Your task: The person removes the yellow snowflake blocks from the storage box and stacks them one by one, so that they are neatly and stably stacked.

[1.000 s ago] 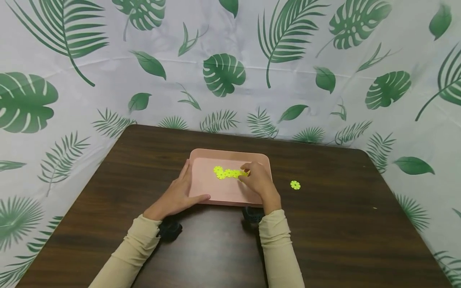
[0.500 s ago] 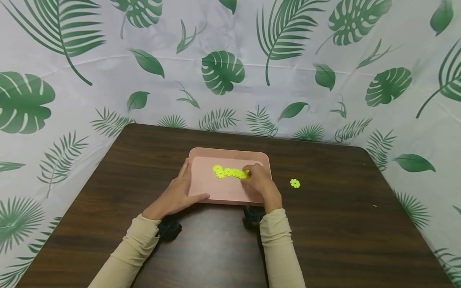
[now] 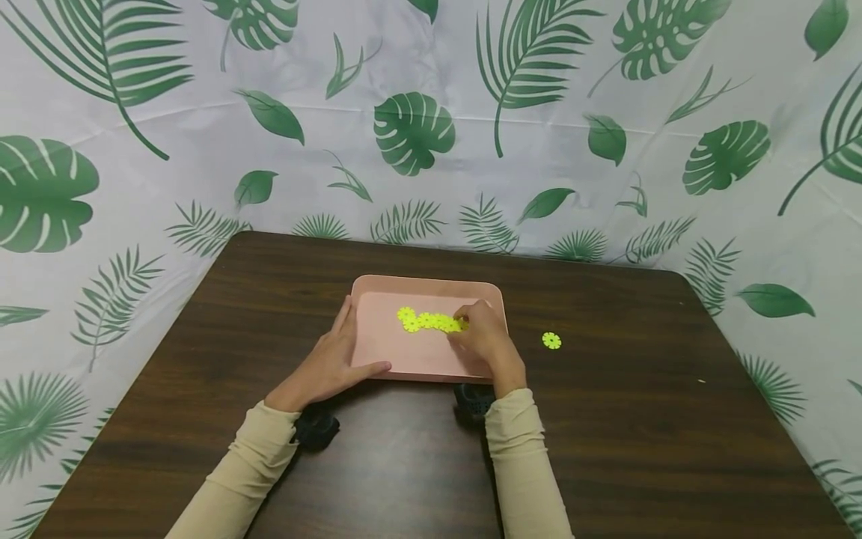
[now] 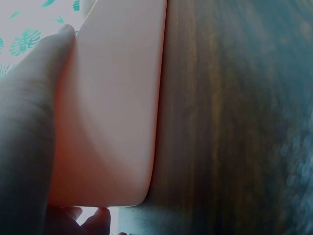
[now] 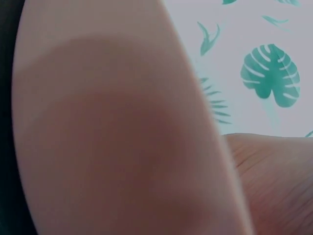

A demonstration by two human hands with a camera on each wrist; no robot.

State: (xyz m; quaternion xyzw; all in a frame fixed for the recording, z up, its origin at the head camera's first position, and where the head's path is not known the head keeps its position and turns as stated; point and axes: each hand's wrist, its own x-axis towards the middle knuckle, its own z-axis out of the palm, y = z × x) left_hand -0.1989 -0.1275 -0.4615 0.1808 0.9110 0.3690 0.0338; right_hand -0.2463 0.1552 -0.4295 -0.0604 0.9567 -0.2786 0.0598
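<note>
A pink tray [image 3: 404, 355] lies on the dark wood table. Inside it a bent row of yellow flower-shaped interlocking discs [image 3: 426, 321] stretches to the right. My left hand [image 3: 328, 365] holds the tray's near left corner, its thumb along the front edge and its fingers along the left side. In the left wrist view the thumb [image 4: 34, 93] lies against the pink wall. My right hand [image 3: 486, 338] reaches over the tray's right side and pinches the yellow disc at the row's right end. Its fingers partly cover that disc. The right wrist view shows mostly the tray wall [image 5: 112, 147].
A single yellow disc [image 3: 551, 340] lies on the table right of the tray. A tiny pale speck [image 3: 702, 381] lies farther right. Black wrist devices [image 3: 316, 430] sit under both wrists. A white leaf-printed cloth [image 3: 323, 150] hangs behind the table.
My right fingers have closed in on the right end of the disc row, which shows less covered than a second ago. My left hand keeps its place at the tray. The head view shifts slightly.
</note>
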